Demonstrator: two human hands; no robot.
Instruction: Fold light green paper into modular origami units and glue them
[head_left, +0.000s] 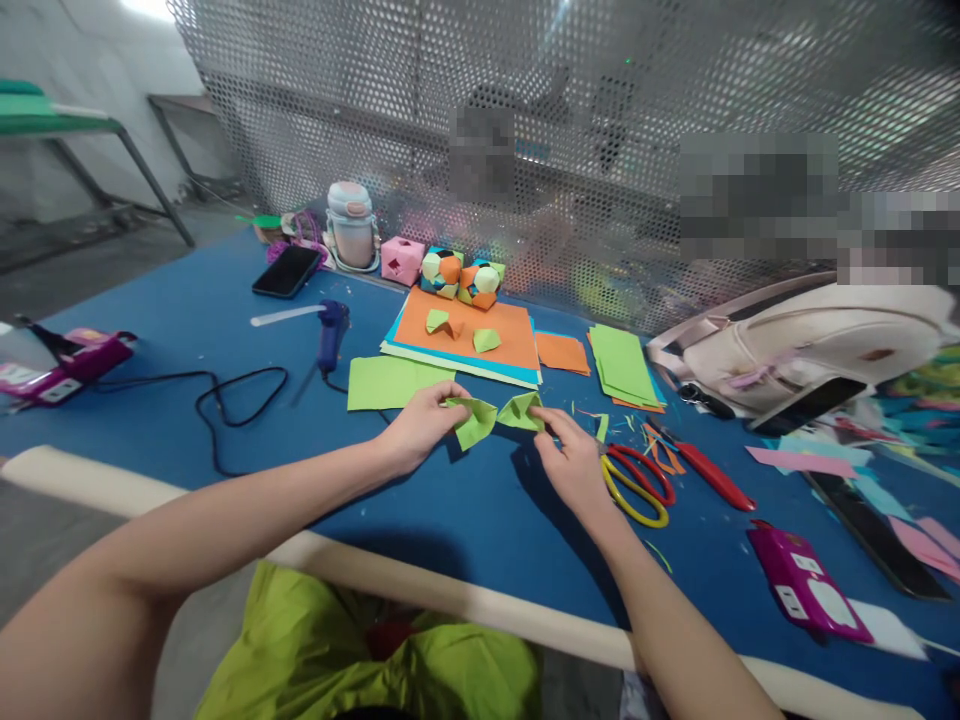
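Note:
Between the fingertips of my left hand is pinched a folded green paper piece. My right hand grips a second folded green paper piece. The two pieces nearly meet at their points; I cannot tell whether they touch. Both are raised a little over the blue table. Just behind my left hand lies a flat green paper sheet. Farther back, small folded green pieces rest on an orange paper stack. Scissors with red and yellow handles lie beside my right hand.
A blue glue gun with a trailing cord lies left. Paper balls, a pink paper cube and a bottle line the back. Green sheets, a red-handled cutter, paper scraps and a light bag are right.

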